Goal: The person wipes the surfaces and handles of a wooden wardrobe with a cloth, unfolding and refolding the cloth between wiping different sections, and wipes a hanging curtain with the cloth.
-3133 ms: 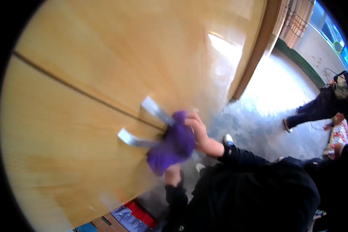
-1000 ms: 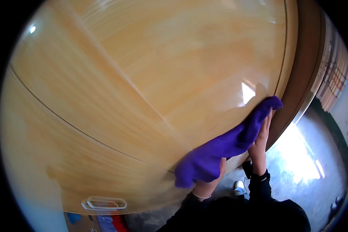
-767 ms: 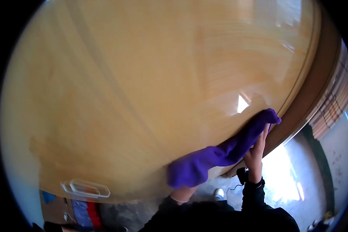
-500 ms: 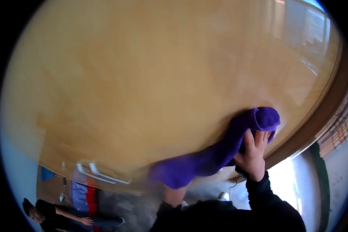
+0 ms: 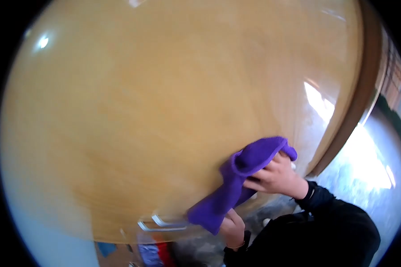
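Note:
A purple cloth (image 5: 254, 155) lies bunched against a broad, glossy yellow-brown wooden surface (image 5: 165, 111). My right hand (image 5: 278, 175) is on the cloth's upper part, its fingers bent over the fabric and partly covered by a fold. Lower down and to the left, my left hand (image 5: 232, 227) grips the hanging end, with most of its fingers hidden behind the cloth. Between the two hands the fabric runs slantwise, with an open fold near the top.
A pale metal handle (image 5: 169, 227) with its reflection sits on the surface's lower edge, left of my left hand. A brown frame (image 5: 363, 89) borders the right side. Red and blue items (image 5: 153, 253) are below left; bright light falls on the floor (image 5: 361, 155) at right.
My right hand has moved left and slightly down with the cloth, my left hand a little right. The cloth is more bunched. The view has shifted, and the person at lower left is out of sight.

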A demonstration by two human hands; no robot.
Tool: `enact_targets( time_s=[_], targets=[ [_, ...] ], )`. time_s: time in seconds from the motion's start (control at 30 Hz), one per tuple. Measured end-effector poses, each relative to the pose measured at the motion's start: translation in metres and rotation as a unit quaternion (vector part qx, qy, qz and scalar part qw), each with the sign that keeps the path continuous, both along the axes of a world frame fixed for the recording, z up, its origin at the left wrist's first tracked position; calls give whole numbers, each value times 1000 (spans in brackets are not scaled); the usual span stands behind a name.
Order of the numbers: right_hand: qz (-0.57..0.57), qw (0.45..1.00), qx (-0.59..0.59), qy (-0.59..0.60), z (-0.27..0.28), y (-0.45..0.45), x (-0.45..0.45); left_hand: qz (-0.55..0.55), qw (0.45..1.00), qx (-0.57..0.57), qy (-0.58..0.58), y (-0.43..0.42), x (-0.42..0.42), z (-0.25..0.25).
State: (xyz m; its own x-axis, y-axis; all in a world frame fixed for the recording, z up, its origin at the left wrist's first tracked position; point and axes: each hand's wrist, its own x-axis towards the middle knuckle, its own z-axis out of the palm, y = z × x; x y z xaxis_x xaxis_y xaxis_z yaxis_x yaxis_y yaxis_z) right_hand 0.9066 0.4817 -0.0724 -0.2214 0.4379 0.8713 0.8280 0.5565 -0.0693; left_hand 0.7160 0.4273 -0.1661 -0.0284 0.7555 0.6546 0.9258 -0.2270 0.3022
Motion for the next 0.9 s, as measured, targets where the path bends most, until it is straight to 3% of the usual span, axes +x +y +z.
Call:
enact_targets(
  time_s=[0.07, 0.2, 0.4, 0.43, 0.53, 0.63, 0.77, 0.9],
  targets=[
    [-54, 998, 8, 42, -14, 0, 12, -65, 989, 16, -130, 13, 3, 1],
    [-125, 987, 8, 104, -43, 6, 7, -107, 990, -45, -82, 41, -1, -1],
    [-139, 986, 29, 92, -79, 28, 21, -200, 972, 59, -107, 74, 23, -3],
    [-160, 982, 33, 96, -85, 35, 26, -183, 975, 111, -52, 85, 26, -8],
    [-209, 969, 29, 130, -91, 51, 47, -204, 970, 131, 3, 103, 43, -8],
    [-219, 967, 11, 131, -95, 69, 76, -227, 971, 75, 28, 119, 68, 1],
    [-216, 964, -37, 153, -151, 87, 76, -216, 973, 59, 57, 139, 74, -38],
    [-221, 958, -67, 169, -227, 109, 13, -205, 974, -28, 96, 160, 3, -105]
  ],
)
